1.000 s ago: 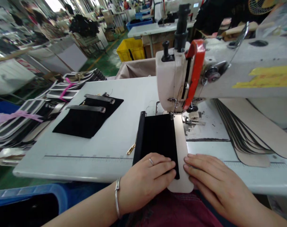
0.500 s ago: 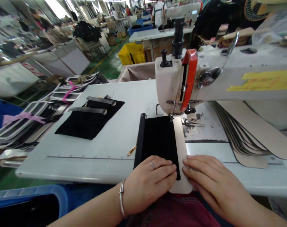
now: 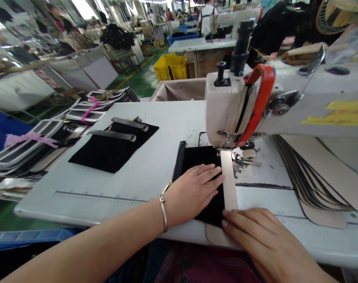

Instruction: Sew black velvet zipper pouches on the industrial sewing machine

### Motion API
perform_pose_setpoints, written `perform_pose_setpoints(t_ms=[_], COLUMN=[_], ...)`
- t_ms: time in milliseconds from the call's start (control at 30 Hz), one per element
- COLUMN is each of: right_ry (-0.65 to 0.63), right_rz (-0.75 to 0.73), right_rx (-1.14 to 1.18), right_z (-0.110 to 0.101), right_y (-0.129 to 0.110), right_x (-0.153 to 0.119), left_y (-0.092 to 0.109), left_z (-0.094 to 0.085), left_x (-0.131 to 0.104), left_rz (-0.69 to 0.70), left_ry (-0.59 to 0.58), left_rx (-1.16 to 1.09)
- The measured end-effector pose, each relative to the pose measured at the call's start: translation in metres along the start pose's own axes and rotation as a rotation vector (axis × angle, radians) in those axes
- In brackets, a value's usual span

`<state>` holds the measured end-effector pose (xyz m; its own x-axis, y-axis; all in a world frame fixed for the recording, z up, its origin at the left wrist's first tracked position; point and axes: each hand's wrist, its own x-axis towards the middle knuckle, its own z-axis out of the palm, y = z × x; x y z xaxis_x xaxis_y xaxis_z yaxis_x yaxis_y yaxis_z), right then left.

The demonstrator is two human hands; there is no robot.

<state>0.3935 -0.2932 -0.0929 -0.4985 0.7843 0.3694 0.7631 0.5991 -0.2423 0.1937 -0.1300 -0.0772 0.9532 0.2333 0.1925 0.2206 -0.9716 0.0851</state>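
A black fabric panel [image 3: 210, 214] lies over a beige rounded strip [image 3: 229, 184], their far end at the needle and presser foot of the sewing machine [image 3: 221, 114]. My left hand [image 3: 193, 192] rests flat on the fabric with fingers stretched out, a ring and a bangle on it. Near the strip's close end, my right hand [image 3: 261, 236] lies flat, fingertips on the fabric's edge and the strip. Along the panel's left side runs a black band [image 3: 179, 159], and a gold zipper pull [image 3: 167, 186] shows beside my left wrist.
Black pieces with zippers [image 3: 105, 151] lie on the left of the white table [image 3: 143, 165]. Beige strips [image 3: 323, 196] are stacked at right. Tied bundles [image 3: 34, 145] sit past the left edge. A blue bin [image 3: 34, 237] stands below; a yellow crate [image 3: 170, 67] is farther back.
My left hand has slid forward along the fabric toward the presser foot. My right hand has shifted slightly toward me and left, onto the fabric's edge. The view has turned a little.
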Motion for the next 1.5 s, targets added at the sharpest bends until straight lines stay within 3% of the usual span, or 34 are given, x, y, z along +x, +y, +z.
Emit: perform_pose_setpoints(t_ms=[267, 500, 633, 833, 1200, 1500], right_ry=[-0.019, -0.049, -0.045, 0.015, -0.016, -0.007], right_rz=[0.021, 0.031, 0.068, 0.038, 0.112, 0.136], right_rx=[-0.016, -0.022, -0.025, -0.009, 0.011, -0.030], right_z=[0.000, 0.000, 0.002, 0.001, 0.000, -0.002], right_y=[0.008, 0.019, 0.023, 0.024, 0.036, 0.049], right_x=[0.010, 0.014, 0.013, 0.014, 0.027, 0.040], left_y=[-0.011, 0.000, -0.001, -0.009, -0.023, -0.035], left_z=[0.005, -0.004, -0.001, 0.000, -0.001, 0.006], left_x=[0.007, -0.012, -0.015, -0.011, 0.002, 0.016], left_rz=[0.014, 0.121, 0.168, 0.179, 0.166, 0.165], left_ry=[-0.021, 0.110, 0.127, 0.084, 0.052, 0.125], left_rx=[0.066, -0.188, -0.191, -0.177, -0.128, -0.041])
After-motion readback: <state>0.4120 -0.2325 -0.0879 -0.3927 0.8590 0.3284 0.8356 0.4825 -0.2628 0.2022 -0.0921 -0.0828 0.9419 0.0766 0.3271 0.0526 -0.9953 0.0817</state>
